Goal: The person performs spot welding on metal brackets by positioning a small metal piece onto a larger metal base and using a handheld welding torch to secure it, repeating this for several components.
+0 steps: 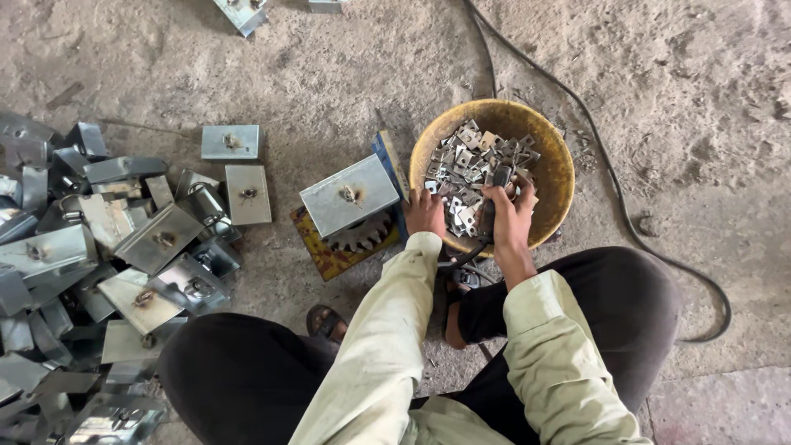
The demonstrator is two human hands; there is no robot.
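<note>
The person sits low on the concrete floor [329,74], knees spread in dark trousers, pale sleeves reaching forward to a round yellow bowl [550,156] that stands on the floor just ahead of the knees. The bowl is heaped with small square metal plates [470,161], dull silver, tumbled every which way. The right hand [511,214] is down among them at the bowl's near side — its fingers are curled around a dark piece and some of the plates, clenched rather than loose, though exactly what the dark piece is I cannot tell from here. The left hand [425,213] rests at the bowl's near-left rim, fingers bent onto the edge of the heap; whether it grips anything or merely touches is not clear. Just beside the bowl, on its left, a grey metal box [350,196] with a small welded spot on its top face sits tilted over a toothed gear wheel [362,235], both resting on a worn yellow-and-red board [317,247]. Farther left, well apart from the bowl, a big pile of similar folded metal boxes [91,255] spreads toward the floor's left edge, with two flat ones [239,169] lying separately — closer to the middle. A black cable [626,214] snakes across the floor behind and to the right of the bowl. A sandalled foot [325,321] shows between the knees.
</note>
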